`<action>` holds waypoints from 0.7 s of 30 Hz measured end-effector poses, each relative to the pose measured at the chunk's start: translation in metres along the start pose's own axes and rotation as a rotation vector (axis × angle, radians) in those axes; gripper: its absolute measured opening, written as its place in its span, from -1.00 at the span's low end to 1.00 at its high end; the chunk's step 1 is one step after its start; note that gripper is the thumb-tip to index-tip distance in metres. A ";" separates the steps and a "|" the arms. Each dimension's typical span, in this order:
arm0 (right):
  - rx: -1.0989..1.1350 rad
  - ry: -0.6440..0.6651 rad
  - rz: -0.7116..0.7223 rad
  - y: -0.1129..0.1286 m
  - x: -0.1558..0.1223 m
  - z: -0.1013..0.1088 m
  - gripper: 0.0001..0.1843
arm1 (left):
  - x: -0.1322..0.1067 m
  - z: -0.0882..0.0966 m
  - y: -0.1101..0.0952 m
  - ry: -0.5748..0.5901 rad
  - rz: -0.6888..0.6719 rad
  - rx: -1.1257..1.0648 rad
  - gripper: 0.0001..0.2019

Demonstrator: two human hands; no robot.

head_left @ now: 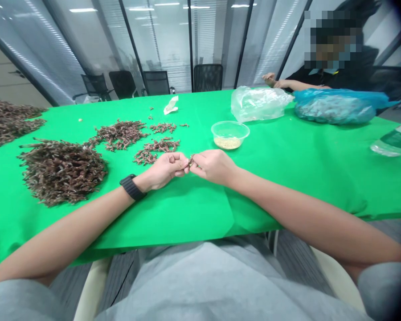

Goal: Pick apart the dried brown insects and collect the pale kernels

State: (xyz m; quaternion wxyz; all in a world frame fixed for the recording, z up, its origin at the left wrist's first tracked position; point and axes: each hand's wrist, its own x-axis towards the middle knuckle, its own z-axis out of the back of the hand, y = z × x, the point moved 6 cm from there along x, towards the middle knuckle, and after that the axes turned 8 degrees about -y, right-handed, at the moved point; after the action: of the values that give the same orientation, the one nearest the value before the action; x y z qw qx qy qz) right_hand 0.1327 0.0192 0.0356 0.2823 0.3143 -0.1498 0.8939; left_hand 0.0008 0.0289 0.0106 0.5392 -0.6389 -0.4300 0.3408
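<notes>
Green-covered bench [287,169] in a glass-walled room, black chairs [207,76] along its far edge. Over the near middle, the left hand [165,169], with a black watch [132,187] at the wrist, meets the right hand [212,166]. Both grips are pinched tight, thumb against fingertips, on one small brown pod [191,160] held between them just above the cloth. Big pile [62,171] of the same brown pieces lies to the left; smaller heaps [120,133] beyond the hands. Clear bowl [230,134] of pale seeds just behind the right hand. Clear bag [257,103] and blue bag [336,107] farther back, near a co-worker's hands [274,81].
</notes>
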 end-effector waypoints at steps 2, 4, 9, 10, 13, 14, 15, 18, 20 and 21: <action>0.022 -0.017 -0.014 0.000 0.000 0.000 -0.66 | 0.000 0.000 0.000 -0.001 0.009 -0.003 -0.61; 0.048 -0.045 -0.038 -0.001 0.000 0.000 -0.66 | 0.001 0.000 0.000 -0.007 0.013 0.002 -0.61; 0.152 -0.097 -0.071 -0.001 0.000 0.001 -0.70 | 0.002 0.000 0.002 -0.005 -0.021 0.026 -0.58; 0.163 -0.097 -0.060 0.000 0.000 0.001 -0.71 | 0.002 0.001 0.002 -0.002 -0.028 0.033 -0.58; 0.172 -0.090 -0.019 0.002 0.000 0.000 -0.72 | 0.002 0.001 0.005 0.008 -0.032 0.064 -0.60; 0.173 -0.090 -0.011 0.003 0.000 0.000 -0.72 | 0.002 0.001 0.005 0.012 -0.032 0.072 -0.60; 0.174 -0.092 -0.007 0.003 0.000 0.001 -0.72 | 0.003 0.002 0.005 0.017 -0.032 0.076 -0.61; 0.173 -0.127 -0.005 0.001 0.000 0.003 -0.72 | 0.004 0.003 0.004 0.022 -0.042 0.069 -0.62; 0.147 -0.183 -0.013 -0.001 0.000 0.008 -0.73 | 0.004 0.004 0.003 0.016 -0.051 0.059 -0.63; 0.125 -0.213 -0.016 -0.002 0.000 0.010 -0.74 | 0.004 0.004 0.002 0.013 -0.056 0.057 -0.64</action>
State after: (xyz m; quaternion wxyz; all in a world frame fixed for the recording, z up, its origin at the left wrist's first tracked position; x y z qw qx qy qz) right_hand 0.1390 0.0161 0.0433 0.2519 0.4256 -0.1202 0.8608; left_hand -0.0009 0.0346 0.0079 0.5692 -0.6133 -0.4344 0.3334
